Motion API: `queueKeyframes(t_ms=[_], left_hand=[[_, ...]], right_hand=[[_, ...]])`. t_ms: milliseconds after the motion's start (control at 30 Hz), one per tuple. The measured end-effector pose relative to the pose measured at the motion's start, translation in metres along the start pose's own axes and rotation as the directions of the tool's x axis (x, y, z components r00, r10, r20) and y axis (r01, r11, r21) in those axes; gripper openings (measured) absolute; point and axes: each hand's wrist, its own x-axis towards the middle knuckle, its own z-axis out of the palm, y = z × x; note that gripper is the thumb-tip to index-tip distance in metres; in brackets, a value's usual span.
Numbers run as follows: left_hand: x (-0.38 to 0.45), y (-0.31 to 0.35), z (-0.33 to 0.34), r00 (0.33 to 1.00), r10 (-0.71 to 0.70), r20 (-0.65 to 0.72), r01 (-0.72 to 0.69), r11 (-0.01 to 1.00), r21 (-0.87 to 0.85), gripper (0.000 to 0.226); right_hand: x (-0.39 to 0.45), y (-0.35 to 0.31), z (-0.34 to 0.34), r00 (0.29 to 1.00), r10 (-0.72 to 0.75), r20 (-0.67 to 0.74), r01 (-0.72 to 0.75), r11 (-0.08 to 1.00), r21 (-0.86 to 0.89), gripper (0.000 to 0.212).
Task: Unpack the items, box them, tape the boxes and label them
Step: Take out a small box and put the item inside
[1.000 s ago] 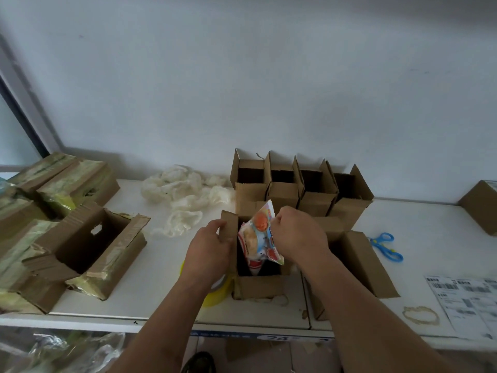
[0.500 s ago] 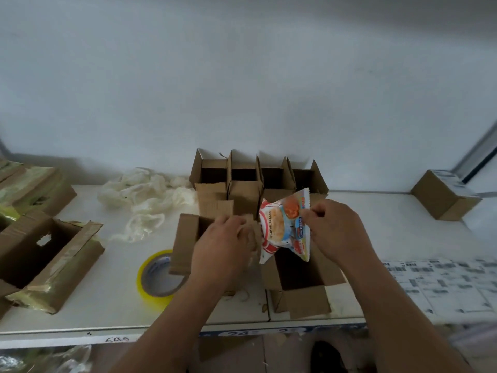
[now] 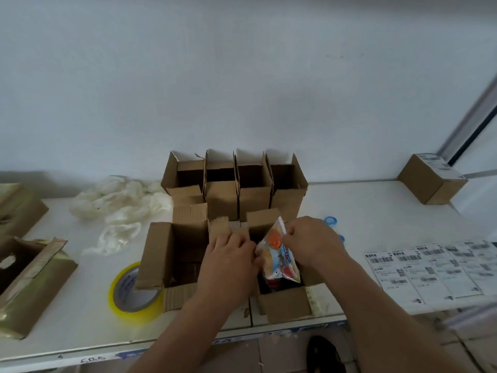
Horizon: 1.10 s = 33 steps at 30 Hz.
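My right hand (image 3: 312, 243) pinches the top edge of a colourful snack packet (image 3: 279, 261); the packet's lower end sits inside a small open cardboard box (image 3: 286, 302) at the table's front edge. My left hand (image 3: 228, 262) rests on the flap between that box and a second open box (image 3: 172, 254) to its left. A roll of yellow tape (image 3: 134, 292) lies left of these boxes. A sheet of printed shipping labels (image 3: 435, 270) lies at the right.
Several open boxes (image 3: 234, 189) stand in a row against the wall. Crumpled white wrapping (image 3: 121, 203) lies left of them. Blue scissors (image 3: 329, 220) peek out behind my right hand. A closed labelled box (image 3: 430, 179) stands far right; torn taped cartons (image 3: 32, 275) lie far left.
My right hand has carried the packet from the left box over to the right box and lowered it in. My left hand shifted right with it. The view has swung right.
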Motion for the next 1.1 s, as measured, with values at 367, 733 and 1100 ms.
queueKeyframes(t_ms=[367, 733, 1100], left_hand=[[-0.004, -0.003, 0.006, 0.999, 0.011, 0.048, -0.009, 0.999, -0.053, 0.049], [-0.001, -0.007, -0.002, 0.999, -0.016, -0.030, 0.011, 0.987, -0.161, 0.035], [-0.007, -0.077, -0.038, 0.927, -0.141, -0.348, 0.124, 0.990, -0.071, 0.018]], right_hand=[[-0.002, -0.015, 0.025, 0.997, 0.060, -0.043, -0.063, 0.995, -0.073, 0.020], [0.004, -0.010, 0.024, 0.999, 0.052, -0.008, -0.052, 0.998, -0.028, 0.023], [-0.014, -0.073, -0.003, 0.897, -0.355, -0.263, 0.359, 0.933, -0.034, 0.023]])
